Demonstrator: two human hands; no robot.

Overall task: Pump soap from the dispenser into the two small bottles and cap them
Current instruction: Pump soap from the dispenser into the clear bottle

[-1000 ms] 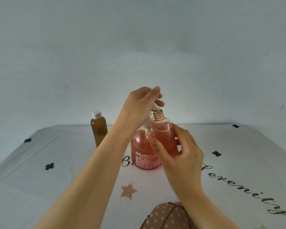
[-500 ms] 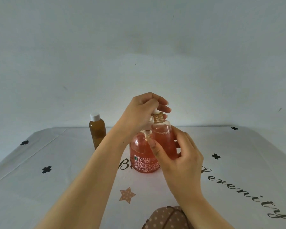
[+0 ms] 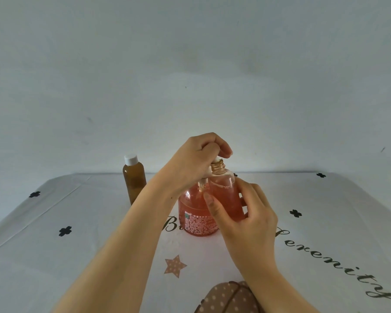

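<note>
Crowded middle, open cloth on the flanks

Taking the dispenser [image 3: 198,213] as the dial's centre: the left hand [image 3: 196,159] is curled over its pump top, and the right hand [image 3: 246,220] holds the small bottle [image 3: 226,197] just beside it at 3 o'clock. A capped amber bottle [image 3: 134,181] stands near at 10 o'clock, and a dotted brown shape [image 3: 228,297] sits at 6 o'clock. Bare tablecloth [image 3: 77,256] spreads wide at 8 o'clock and beyond 3 o'clock.
</note>
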